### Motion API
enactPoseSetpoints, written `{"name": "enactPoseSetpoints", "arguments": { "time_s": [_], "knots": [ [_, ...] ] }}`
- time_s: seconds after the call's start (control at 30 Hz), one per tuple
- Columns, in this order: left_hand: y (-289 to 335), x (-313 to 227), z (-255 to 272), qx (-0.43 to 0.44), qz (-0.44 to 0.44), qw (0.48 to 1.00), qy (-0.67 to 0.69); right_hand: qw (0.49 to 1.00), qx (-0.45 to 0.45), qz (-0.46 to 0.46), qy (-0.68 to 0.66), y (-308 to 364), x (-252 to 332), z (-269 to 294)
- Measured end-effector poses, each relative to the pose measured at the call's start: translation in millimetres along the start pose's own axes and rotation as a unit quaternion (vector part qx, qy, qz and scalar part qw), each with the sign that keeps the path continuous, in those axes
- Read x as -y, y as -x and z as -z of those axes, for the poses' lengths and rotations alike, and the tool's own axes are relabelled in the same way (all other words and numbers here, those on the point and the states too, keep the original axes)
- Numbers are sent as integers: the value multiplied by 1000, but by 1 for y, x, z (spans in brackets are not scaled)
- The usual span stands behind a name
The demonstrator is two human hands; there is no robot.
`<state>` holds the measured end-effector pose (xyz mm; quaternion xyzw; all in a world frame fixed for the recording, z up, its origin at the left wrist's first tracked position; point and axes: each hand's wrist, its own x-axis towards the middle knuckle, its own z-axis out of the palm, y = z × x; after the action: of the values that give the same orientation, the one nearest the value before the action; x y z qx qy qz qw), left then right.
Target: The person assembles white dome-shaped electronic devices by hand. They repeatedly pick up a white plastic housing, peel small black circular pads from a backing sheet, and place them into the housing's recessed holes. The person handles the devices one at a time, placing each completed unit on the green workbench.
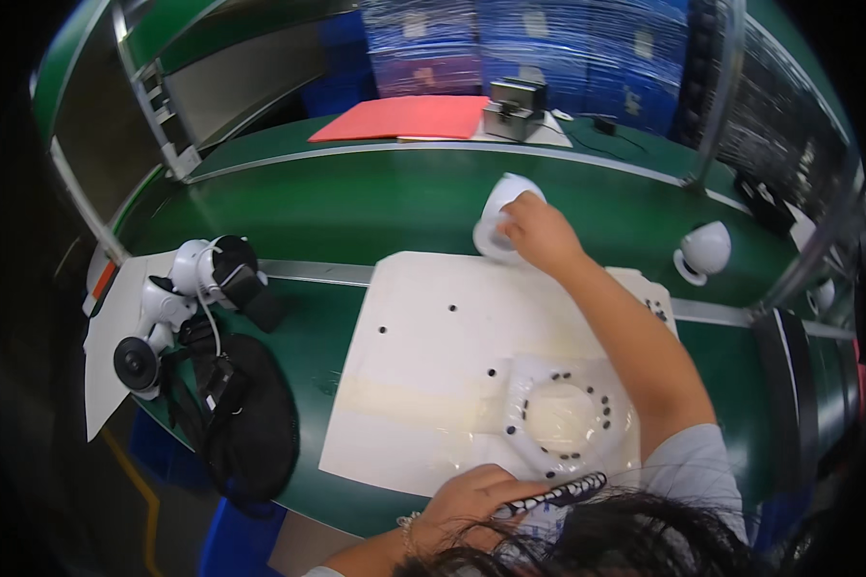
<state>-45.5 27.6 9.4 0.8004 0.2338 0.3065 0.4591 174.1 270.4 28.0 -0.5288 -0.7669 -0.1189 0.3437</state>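
Observation:
My right hand [544,231] reaches to the far edge of the board, its fingers closed on a white rounded shell with a round base [494,223]. Close to my body, my left hand [476,495] is closed around a slim black-and-white patterned object [563,491]; its exact kind is not clear. Between them lies a large white board [414,385] with several small black spots. Near its right side, a white ring-shaped fixture [517,409] dotted with black pieces sits under clear film or tape. Hair hides part of the near edge.
At right stands a similar white rounded device [707,248]. White-and-black jointed equipment [168,298] and a black mesh bag [250,423] lie at left. On the back shelf are a red sheet [404,117] and metal boxes [513,111]. Metal posts [722,96] frame the bench.

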Motion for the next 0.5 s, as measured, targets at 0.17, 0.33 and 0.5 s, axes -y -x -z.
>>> {"name": "enactPoseSetpoints", "arguments": {
  "time_s": [0.17,0.33,0.5],
  "knots": [
    [0,-13,-5,-23,-20,999,-18,798,62,-355,-483,86,29,135],
    [-8,-24,-16,-54,-9,998,-13,733,95,-378,-558,169,59,165],
    [-15,-35,-21,-69,28,996,39,860,54,-285,-421,191,59,168]
  ]
}}
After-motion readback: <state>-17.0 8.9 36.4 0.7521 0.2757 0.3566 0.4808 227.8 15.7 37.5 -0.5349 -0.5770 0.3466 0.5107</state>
